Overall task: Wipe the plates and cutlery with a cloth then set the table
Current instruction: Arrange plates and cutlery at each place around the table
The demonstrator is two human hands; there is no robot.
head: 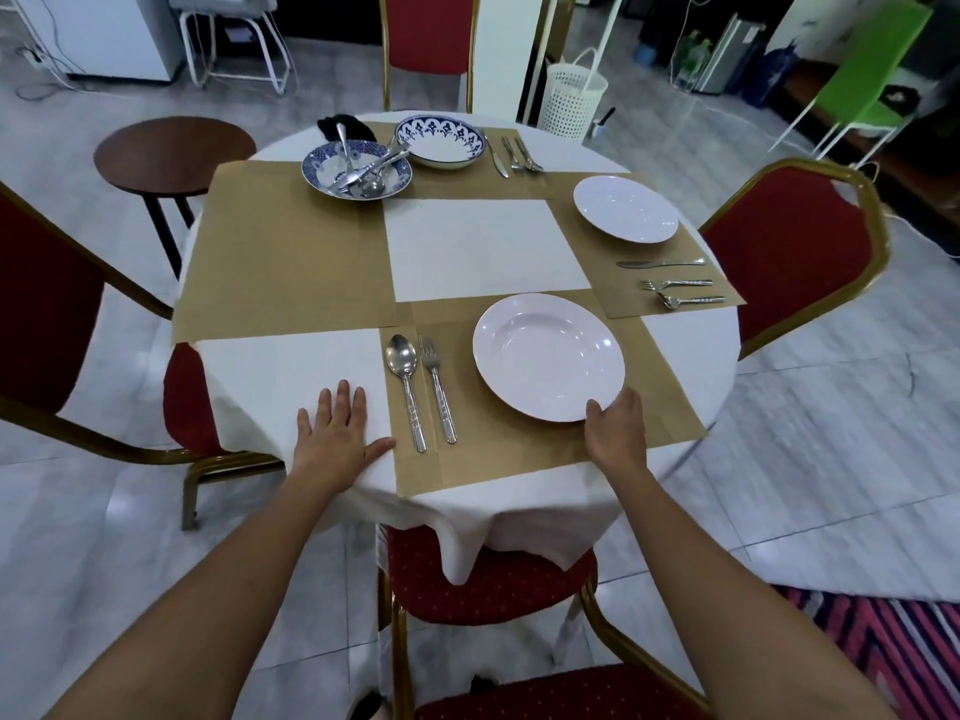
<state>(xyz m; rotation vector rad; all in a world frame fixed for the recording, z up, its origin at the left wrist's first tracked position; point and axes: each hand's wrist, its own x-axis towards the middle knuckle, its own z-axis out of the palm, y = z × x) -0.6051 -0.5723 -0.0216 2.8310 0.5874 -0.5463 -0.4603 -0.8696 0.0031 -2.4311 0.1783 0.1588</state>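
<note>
So the near white plate (548,356) sits on the closest placemat (519,439), right hand (615,426) pinching its front rim, one spoon (408,379) and one fork (438,387) just left of it, left hand (335,433) spread flat on the tablecloth (291,366), plus a second white plate (626,209) and two blue-patterned bowls (440,140) farther back.

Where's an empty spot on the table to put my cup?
The white square in the middle, ringed by tan placemats, is bare. So is the left placemat, this side of the blue bowl of cutlery. The far edge is crowded: that bowl, a second bowl, a black cloth. The near plate, spoon and fork fill the near mat.
</note>
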